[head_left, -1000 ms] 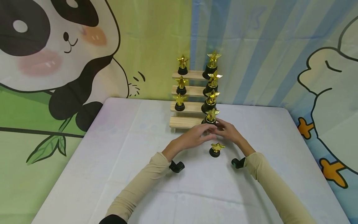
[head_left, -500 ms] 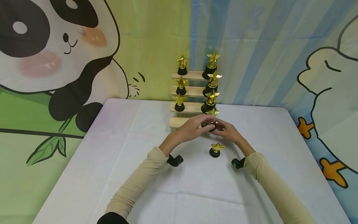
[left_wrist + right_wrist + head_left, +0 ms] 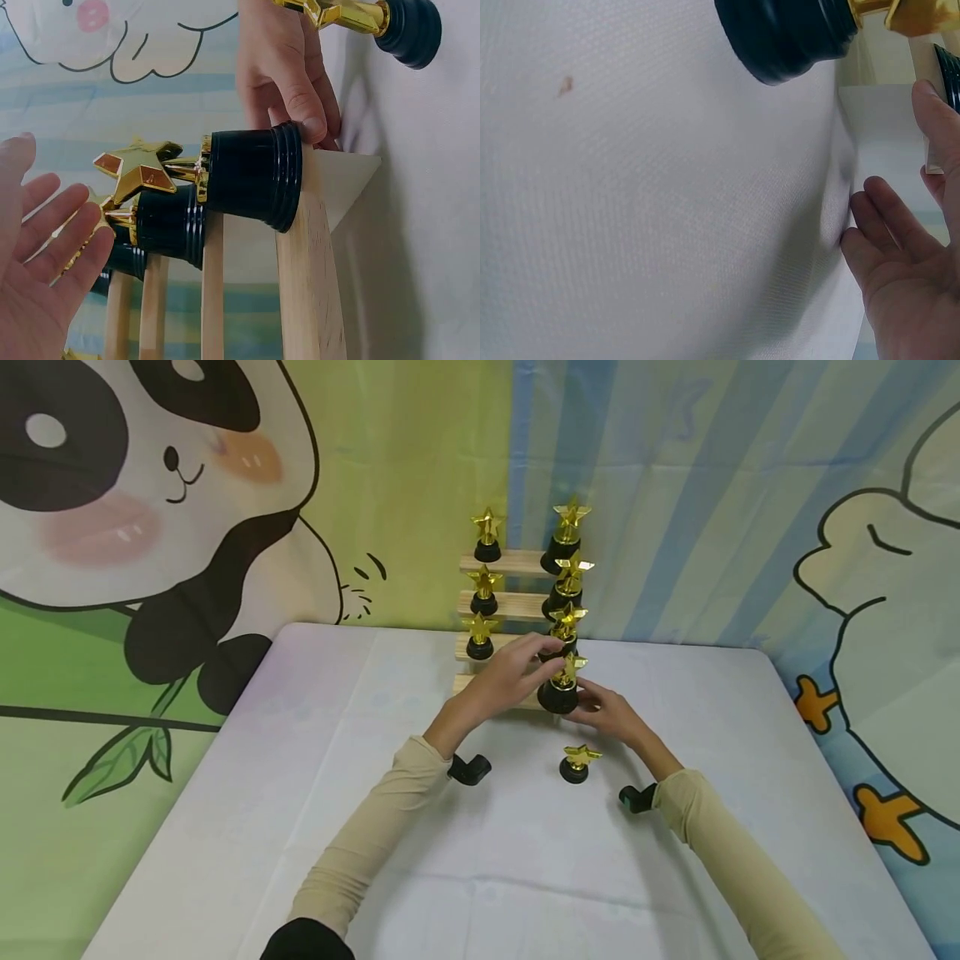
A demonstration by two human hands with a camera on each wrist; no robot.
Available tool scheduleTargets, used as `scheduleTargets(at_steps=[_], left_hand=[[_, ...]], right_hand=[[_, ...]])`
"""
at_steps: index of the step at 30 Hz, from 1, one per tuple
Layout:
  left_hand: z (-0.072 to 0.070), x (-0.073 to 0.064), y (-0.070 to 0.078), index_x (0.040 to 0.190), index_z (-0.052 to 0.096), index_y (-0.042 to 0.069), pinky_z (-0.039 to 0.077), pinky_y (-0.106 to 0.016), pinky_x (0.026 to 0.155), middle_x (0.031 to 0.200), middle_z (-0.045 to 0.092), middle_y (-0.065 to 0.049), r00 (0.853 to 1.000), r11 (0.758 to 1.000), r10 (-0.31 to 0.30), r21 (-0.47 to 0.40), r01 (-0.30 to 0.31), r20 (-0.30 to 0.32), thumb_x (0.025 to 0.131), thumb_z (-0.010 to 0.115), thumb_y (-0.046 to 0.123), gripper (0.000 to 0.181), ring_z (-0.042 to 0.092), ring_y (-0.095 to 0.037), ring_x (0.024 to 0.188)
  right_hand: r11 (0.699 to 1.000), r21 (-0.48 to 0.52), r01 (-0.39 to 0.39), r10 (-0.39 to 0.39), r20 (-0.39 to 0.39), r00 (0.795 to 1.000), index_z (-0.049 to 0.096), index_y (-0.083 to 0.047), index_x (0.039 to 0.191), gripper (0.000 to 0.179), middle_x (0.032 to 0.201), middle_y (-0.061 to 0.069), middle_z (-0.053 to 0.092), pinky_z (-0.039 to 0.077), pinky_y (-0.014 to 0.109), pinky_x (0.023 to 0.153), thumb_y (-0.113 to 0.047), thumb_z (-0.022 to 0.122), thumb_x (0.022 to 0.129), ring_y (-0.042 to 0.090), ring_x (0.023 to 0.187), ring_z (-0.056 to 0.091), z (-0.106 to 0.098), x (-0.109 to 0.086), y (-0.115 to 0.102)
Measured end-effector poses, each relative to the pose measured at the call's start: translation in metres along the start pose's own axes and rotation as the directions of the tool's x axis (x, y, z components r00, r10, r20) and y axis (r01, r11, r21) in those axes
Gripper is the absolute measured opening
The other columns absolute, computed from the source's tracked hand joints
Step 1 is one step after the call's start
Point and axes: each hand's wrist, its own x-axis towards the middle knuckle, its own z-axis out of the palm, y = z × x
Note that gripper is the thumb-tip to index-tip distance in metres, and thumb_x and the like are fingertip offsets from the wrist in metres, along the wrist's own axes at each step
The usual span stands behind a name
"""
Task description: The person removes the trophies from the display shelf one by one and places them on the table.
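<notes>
**Clearly upright: star trophy [image 3: 561,687] at the right end of the wooden stand's [image 3: 521,605] lowest step**

Head view: the left hand [image 3: 504,677] is before the stand, thumb and fingers wide apart and holding nothing, near the star trophy's gold top. The right hand [image 3: 606,712] is at the stand's right end, close by the trophy's black base. On the stand's upper steps, three large trophies [image 3: 564,550] line the right and three small trophies [image 3: 480,647] the left. A lone small trophy [image 3: 574,768] stands on the white table [image 3: 525,877] in front of the stand.

Left wrist view: the left fingers are spread, and the right thumb meets the end of the stand's lowest step.

Right wrist view: the right thumb and one finger flank that step's end, other fingers extended; whether they pinch it, I cannot tell.
</notes>
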Motion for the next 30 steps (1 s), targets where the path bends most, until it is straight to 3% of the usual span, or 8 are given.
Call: scheduleTargets(at_steps=[11,23,30], left_hand=[[0.013,0.013,-0.005,0.125,0.060,0.005,0.050,-0.024,0.097,0.119,0.063,-0.006,0.999,0.999,-0.018,0.040,0.019,-0.032,0.099,0.057,0.025,0.033,0.060,-0.015,0.112],[0.025,0.016,-0.007,0.122,0.061,0.007,0.050,-0.022,0.096,0.116,0.064,-0.004,0.998,0.996,-0.062,0.066,0.063,-0.010,0.099,0.058,0.026,0.031,0.061,-0.013,0.108],[0.029,0.017,-0.011,0.123,0.061,0.008,0.050,-0.025,0.099,0.120,0.065,-0.004,0.996,0.993,-0.085,0.084,0.085,-0.011,0.098,0.058,0.026,0.031,0.061,-0.014,0.112]], right_hand=[[1.000,-0.008,-0.024,0.024,0.002,1.000,0.029,-0.010,0.153,0.077,0.130,0.023,0.060,0.042,0.055,0.106,-0.028,0.070,0.090,0.038,0.125,0.054,0.000,0.000,-0.001],[1.000,-0.009,-0.001,0.001,0.001,1.000,0.030,-0.009,0.152,0.076,0.128,0.023,0.061,0.044,0.054,0.105,-0.029,0.070,0.090,0.038,0.122,0.057,0.001,-0.001,0.002],[1.000,-0.013,-0.028,0.028,0.011,1.000,0.029,-0.011,0.153,0.078,0.131,0.022,0.060,0.043,0.054,0.106,-0.031,0.070,0.090,0.038,0.124,0.055,0.000,0.000,0.000]])
